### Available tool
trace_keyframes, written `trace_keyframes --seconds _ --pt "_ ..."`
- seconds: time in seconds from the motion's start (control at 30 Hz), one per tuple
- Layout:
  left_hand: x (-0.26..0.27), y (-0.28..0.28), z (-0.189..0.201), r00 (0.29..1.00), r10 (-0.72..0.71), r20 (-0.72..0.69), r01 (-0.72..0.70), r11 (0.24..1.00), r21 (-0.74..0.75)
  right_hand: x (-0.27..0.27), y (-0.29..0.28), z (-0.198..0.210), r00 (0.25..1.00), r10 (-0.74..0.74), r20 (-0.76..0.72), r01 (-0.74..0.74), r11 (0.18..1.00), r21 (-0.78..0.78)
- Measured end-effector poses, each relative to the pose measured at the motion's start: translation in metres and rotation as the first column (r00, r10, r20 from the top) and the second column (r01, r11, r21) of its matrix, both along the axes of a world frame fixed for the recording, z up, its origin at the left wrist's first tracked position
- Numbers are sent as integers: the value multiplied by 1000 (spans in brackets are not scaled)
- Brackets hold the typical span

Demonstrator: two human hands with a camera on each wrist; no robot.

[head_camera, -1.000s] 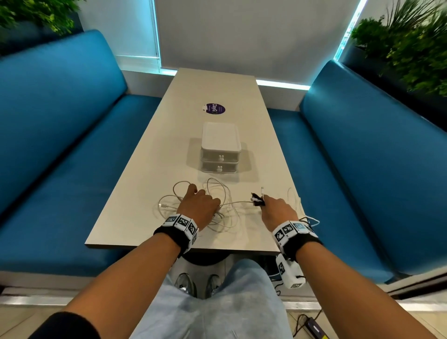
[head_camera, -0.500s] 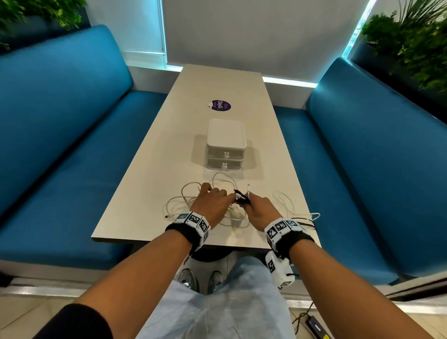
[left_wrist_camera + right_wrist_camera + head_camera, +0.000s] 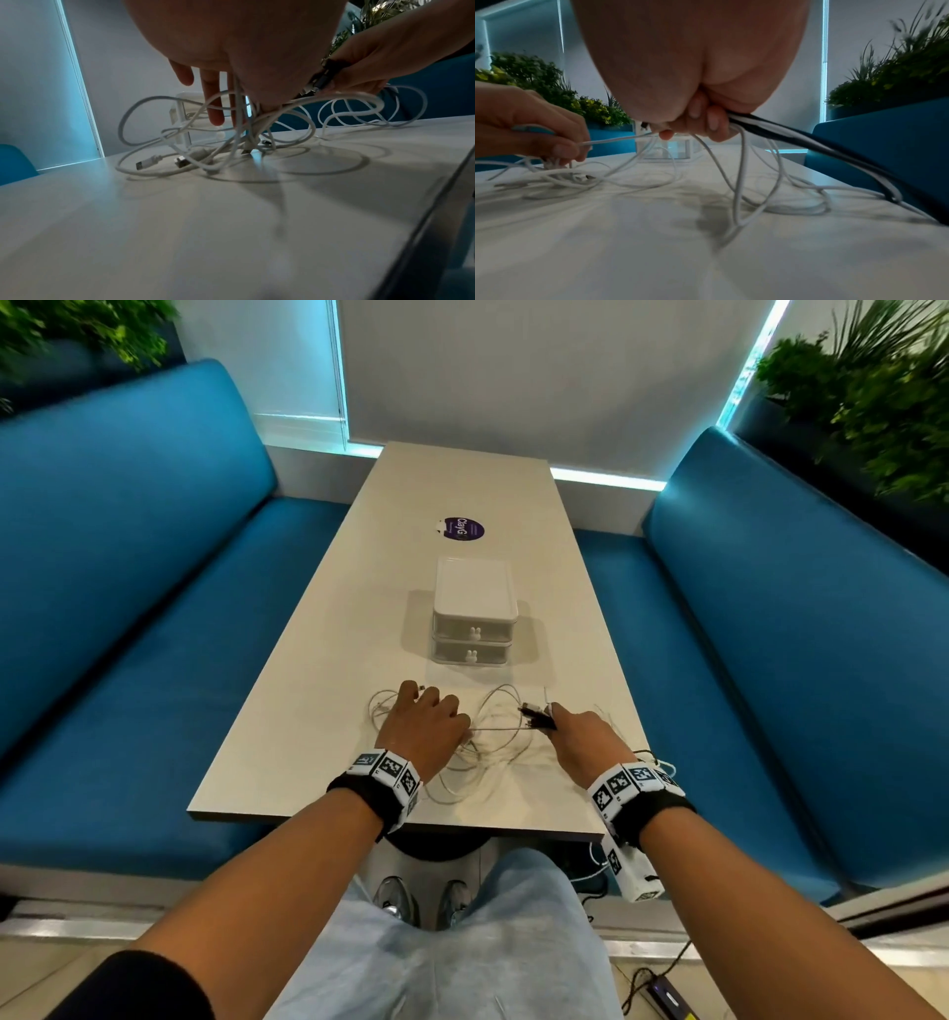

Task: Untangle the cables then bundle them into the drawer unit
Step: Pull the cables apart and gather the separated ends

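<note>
Two hands work the untangling step: the left hand (image 3: pixel 424 729) pinches a white strand in the cables (image 3: pixel 493 747) heaped on the near tabletop (image 3: pixel 328 711), while the right hand (image 3: pixel 580 737) has its grip closed on a dark plug (image 3: pixel 536 715) and several strands. Next, I judge, the hands should pull apart to draw one cable free. One drawer unit (image 3: pixel 473 612) with two closed drawers stands just beyond; the cables are too knotted to count.

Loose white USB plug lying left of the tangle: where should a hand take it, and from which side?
Pinch the white USB plug by its moulded body behind the metal tip, coming from above on the left. It lies flat on the table, clear of the cable tangle, so probably the left hand reaches it easiest.
</note>
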State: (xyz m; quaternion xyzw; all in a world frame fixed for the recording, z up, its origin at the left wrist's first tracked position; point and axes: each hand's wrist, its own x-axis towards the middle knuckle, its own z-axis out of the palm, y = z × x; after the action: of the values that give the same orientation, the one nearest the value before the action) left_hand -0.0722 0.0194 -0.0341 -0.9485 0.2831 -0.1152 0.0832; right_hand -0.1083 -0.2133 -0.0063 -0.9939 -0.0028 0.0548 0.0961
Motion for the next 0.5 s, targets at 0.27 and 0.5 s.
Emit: trace_keyframes --seconds 0.27,0.5 --pt "3 6 4 999 32 8 -33 998 56 0 -17 0 985 -171 6 171 985 5" --pt "-3 -13 1 999 -45 0 45 998 53 4 15 -1 976 -202 75 185 965 187"
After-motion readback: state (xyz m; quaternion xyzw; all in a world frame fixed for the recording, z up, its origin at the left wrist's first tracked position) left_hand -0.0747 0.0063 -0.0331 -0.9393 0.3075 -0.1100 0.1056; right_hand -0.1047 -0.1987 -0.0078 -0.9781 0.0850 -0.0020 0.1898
